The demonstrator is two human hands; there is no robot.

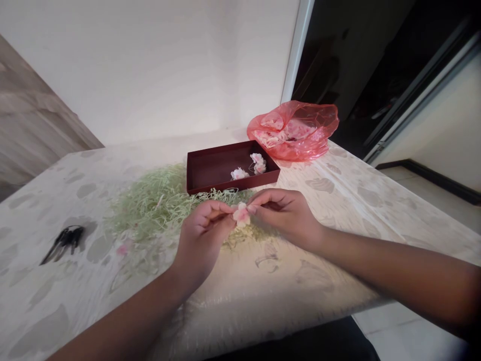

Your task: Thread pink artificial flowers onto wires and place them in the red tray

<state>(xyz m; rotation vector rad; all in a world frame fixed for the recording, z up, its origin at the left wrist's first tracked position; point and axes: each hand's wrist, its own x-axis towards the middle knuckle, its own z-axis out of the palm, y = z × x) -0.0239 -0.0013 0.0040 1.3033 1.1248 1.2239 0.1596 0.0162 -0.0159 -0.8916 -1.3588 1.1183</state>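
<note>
L hand & R hand: fingers pinched tog. on small pink-and-white petalled flower, held btwn them, in front of dark-red rectangular box, nr pale-green shredded strands.

A pale wall stands behind the patterned table; a dark opening lies upper right; black skirting and light tiled floor show at right.

Left hand and right hand pinch pink-white flower. Shredded green paper heaped beyond hands. Maroon box behind, small flowers inside toward right. Red plastic bag beside box; keys at left on tablecloth.
</note>
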